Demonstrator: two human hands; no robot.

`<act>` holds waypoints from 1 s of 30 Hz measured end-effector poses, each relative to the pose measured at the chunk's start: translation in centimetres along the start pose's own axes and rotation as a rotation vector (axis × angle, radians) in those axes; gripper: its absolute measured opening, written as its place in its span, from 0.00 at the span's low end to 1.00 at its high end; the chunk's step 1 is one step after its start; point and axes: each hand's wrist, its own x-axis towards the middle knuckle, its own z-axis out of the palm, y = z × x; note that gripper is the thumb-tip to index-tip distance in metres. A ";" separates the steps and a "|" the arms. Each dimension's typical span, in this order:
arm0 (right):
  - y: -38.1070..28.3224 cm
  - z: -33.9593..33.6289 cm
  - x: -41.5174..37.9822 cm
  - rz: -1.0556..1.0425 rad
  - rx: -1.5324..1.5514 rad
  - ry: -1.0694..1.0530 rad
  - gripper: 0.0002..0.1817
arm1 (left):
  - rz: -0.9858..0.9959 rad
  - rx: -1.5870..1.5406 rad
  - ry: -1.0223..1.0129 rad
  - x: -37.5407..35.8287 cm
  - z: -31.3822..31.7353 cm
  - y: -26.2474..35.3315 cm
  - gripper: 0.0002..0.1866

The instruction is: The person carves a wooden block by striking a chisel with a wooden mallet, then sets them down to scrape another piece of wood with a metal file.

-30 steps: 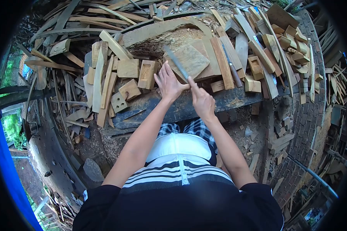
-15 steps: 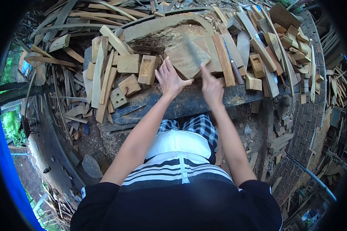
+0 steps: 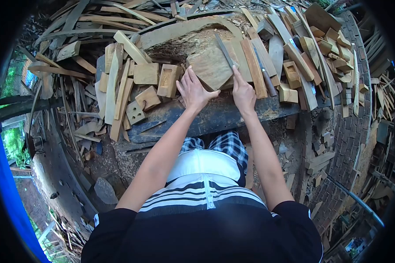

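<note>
A thick, flat wooden block with angled edges lies on the worn wooden work block in front of me. My left hand is open against its near left side, fingers stretched up along the edge and thumb spread to the right. In my right hand, at the near right corner, is a long flat metal file. The fist wraps its lower end, hiding the handle. The blade slants up and to the left over the right part of the wooden block.
Hollowed wooden blocks and a block with round holes stand on the left. To the right lie a wooden strip, a dark-handled tool and more carved blocks. Scrap strips pile up at the back left.
The file, blurred over the wooden block before, now shows sharply and sits farther right. My right hand has shifted slightly right and down; my left hand stays in place.
</note>
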 end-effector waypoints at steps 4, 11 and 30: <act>-1.9 -0.2 -5.8 -0.199 0.006 -0.095 0.24 | -0.018 -0.011 -0.001 0.0 0.1 0.0 0.72; 3.0 -0.4 2.3 0.073 -0.043 -0.021 0.23 | -0.021 0.027 -0.057 0.0 0.1 -0.2 0.75; 1.1 -0.1 -0.8 -0.053 0.062 0.031 0.22 | 0.066 0.076 -0.128 1.8 -1.0 0.6 0.73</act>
